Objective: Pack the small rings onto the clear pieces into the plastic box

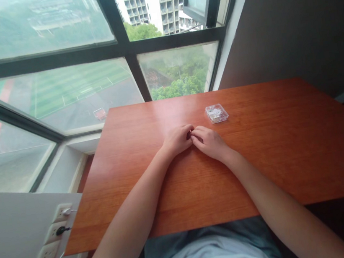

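One clear plastic box (220, 119), pale contents (216, 113) inside, sits on the reddish-brown tabletop (288, 143), just beyond your right hand (209, 142) and apart from it. Your left hand (176, 141), fingers curled inward, meets the right at the fingertips. Right fingers half bent, back of the hand up. Whether either hand grips anything small, cannot tell; your fingers cover the spot. Window frame (176, 40) past the far edge; black plug (60, 231) in a wall socket, low left.
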Tool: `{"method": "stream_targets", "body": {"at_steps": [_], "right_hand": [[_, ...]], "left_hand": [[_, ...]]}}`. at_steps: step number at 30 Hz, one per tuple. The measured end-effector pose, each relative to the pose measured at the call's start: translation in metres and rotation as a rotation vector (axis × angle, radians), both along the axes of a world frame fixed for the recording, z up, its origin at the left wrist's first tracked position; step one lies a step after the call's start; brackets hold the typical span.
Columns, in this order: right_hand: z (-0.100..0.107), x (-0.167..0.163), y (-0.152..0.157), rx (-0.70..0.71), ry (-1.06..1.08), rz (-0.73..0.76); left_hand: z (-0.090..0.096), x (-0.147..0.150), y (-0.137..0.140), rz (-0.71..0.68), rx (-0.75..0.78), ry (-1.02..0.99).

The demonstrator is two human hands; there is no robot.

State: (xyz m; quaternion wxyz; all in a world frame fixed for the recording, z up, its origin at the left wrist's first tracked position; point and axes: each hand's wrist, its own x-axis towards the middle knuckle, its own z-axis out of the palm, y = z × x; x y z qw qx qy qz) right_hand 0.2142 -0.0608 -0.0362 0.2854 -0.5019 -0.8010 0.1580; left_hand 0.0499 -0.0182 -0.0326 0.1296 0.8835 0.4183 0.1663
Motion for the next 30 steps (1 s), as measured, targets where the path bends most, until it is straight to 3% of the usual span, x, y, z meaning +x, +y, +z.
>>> {"method": "stream_targets", "body": {"at_steps": [7,30], "right_hand": [[0.0005,-0.0001,0.0001,-0.005,-0.005,0.009],[0.0037,0.0005,-0.0008,-0.025,-0.010,0.018]], "left_hand": [[0.0007,-0.0030,0.0018,-0.039,-0.049,-0.078],[-0.0009,-0.0033,0.0018,-0.037,-0.035,-0.061]]}}
